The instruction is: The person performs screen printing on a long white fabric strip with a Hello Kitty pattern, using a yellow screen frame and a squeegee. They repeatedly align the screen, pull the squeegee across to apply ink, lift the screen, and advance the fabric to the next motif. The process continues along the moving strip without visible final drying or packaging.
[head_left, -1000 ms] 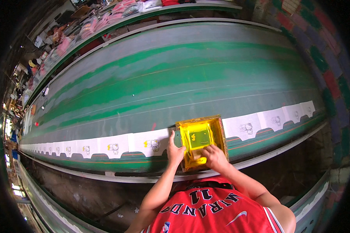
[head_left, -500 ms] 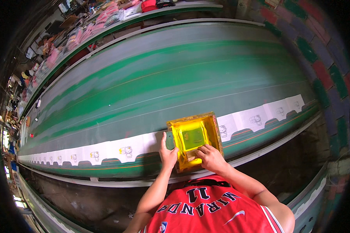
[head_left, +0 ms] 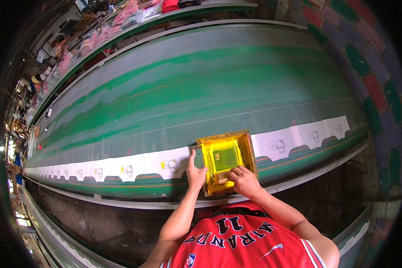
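Note:
A wooden-edged printing screen (head_left: 251,154), its inside smeared with bright yellow ink, stands on a row of white fabric pieces (head_left: 272,142) along the table's near side. My left hand (head_left: 195,174) grips its left side, thumb and fingers around a dark green tab. Inside the lower part of the frame, my right hand (head_left: 245,182) is closed on a small wooden squeegee (head_left: 223,177). Through the mesh window, a pale yellow patch shows. Cartoon prints left of the screen carry yellow; those to its right are dark outlines only.
The long green-grey table (head_left: 178,89) runs far to the left, with a pale rail (head_left: 143,204) along its near edge. Behind it, another bench (head_left: 134,29) is heaped with pink and white goods. A painted brick wall (head_left: 373,89) rises at right.
The screen has gone one print to the right along the row. At its left a further yellow-marked print now shows, and the nearest outline print at right is covered.

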A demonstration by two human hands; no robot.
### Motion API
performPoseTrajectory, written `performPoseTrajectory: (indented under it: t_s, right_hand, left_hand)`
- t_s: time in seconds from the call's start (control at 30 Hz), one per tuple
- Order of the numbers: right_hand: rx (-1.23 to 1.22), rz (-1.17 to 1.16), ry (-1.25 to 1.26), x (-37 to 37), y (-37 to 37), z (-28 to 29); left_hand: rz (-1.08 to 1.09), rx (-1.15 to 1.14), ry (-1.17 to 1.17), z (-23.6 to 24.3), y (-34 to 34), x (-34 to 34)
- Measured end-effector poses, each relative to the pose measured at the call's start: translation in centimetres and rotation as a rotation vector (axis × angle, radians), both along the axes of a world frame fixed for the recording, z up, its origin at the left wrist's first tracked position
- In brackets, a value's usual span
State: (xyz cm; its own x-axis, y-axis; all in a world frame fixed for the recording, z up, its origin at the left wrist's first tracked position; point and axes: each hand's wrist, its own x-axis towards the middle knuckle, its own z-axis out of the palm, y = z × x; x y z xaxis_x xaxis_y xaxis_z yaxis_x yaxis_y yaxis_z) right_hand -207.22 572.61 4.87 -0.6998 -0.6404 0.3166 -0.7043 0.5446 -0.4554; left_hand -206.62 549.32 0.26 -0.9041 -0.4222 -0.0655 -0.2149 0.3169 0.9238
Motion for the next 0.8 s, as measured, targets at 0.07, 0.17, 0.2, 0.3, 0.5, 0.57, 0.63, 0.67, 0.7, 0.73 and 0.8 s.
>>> performPoseTrajectory:
  t_s: [0.07, 0.17, 0.2, 0.3, 0.5, 0.57, 0.63, 0.67, 0.7, 0.73, 0.8]
  right_hand:
    - [0.002, 0.006, -0.007, 0.0, 0.2, -0.2]
    - [-0.002, 0.009, -0.009, 0.0, 0.4, -0.1]
    - [-0.004, 0.008, -0.009, 0.0, 0.4, 0.0]
    - [0.009, 0.002, -0.003, 0.0, 0.6, -0.3]
    - [0.024, 0.028, -0.036, 1.9, 1.3, 0.3]
    - [0.019, 0.010, -0.028, 2.5, 1.1, -0.1]
    - [0.009, 0.001, 0.002, 2.0, 0.7, -0.6]
    - [-0.002, 0.001, 0.027, 1.0, 0.3, -0.8]
    - [-0.012, 0.001, 0.053, -0.2, -0.2, -1.0]
    - [-0.014, -0.023, 0.091, -1.7, -0.7, -1.6]
    - [0.013, -0.044, 0.097, -5.5, -1.9, -2.7]
  left_hand:
    - [-0.003, -0.033, 0.040, -0.3, 0.1, -0.1]
    - [-0.006, -0.056, 0.054, -1.4, -0.1, -0.1]
    - [-0.002, -0.046, 0.052, -1.7, -0.1, 0.0]
    - [-0.009, -0.035, 0.017, -1.1, 0.2, -0.3]
    - [-0.021, -0.034, -0.024, -1.1, -0.1, -0.1]
    - [-0.026, -0.035, -0.033, -1.0, -0.2, -0.2]
    - [-0.020, 0.014, -0.087, -0.9, -0.2, -0.2]
    - [-0.028, 0.016, -0.076, -0.9, -0.2, -0.2]
    - [-0.035, 0.018, -0.065, -1.1, -0.3, -0.1]
    - [-0.045, 0.019, -0.055, -1.3, -0.3, -0.2]
    - [-0.059, -0.038, -0.020, -1.7, -0.6, -0.2]
